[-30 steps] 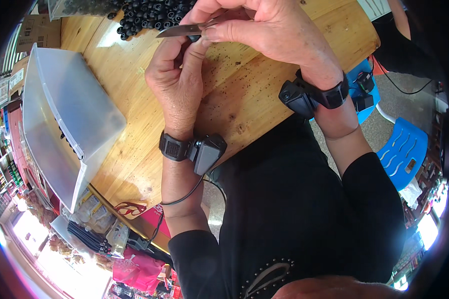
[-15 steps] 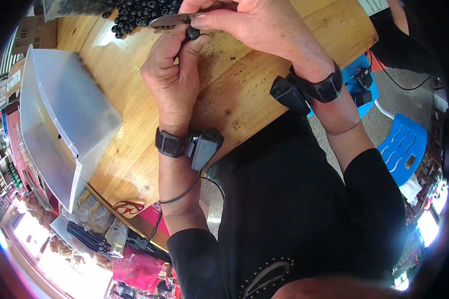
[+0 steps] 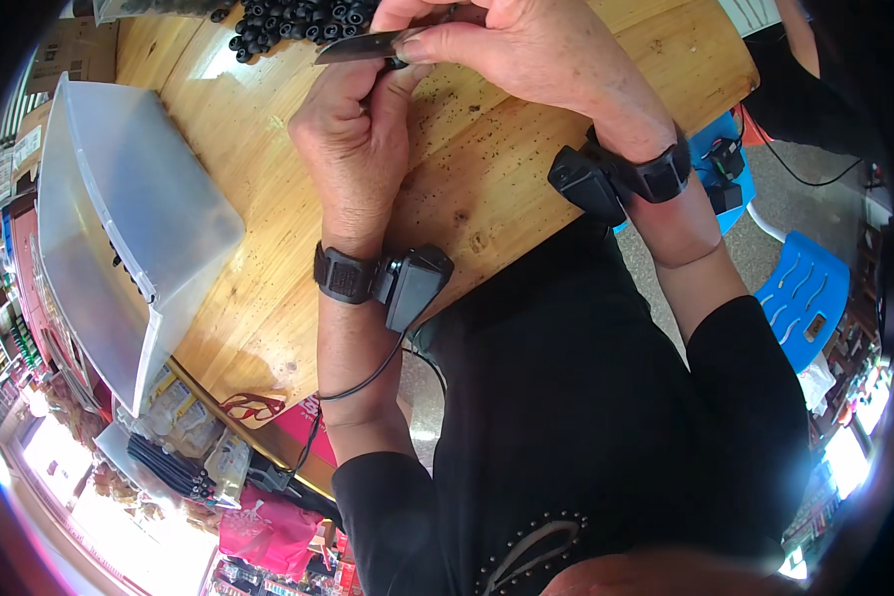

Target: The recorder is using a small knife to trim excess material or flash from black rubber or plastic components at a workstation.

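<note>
Small black part (image 3: 398, 64), largely hidden by fingers, sits pinched between thumb and forefinger of the left hand (image 3: 350, 134), above the desk (image 3: 268, 159). It looks light, fairly stiff and perhaps a little slippery, being smooth and rounded; a grip on its sides, fingertips below the cutting line, seems safest. Right against it is a knife (image 3: 358, 47), gripped in the right hand (image 3: 541, 55) with the thumb near the blade; the handle is mostly covered. The blade looks thin and rigid, its tip pointing left over the left hand's fingers, so that handle is the place to hold.

Near the blade tip lies a heap of black rounded pieces (image 3: 293, 22), limiting movement that way. Dark crumbs (image 3: 447, 124) dot the wood beside the left hand. Farther left, a translucent bin (image 3: 184, 189) walls off that side, with a strip of wood between. The desk's near edge slants past both wrists, close to the person's body.
</note>
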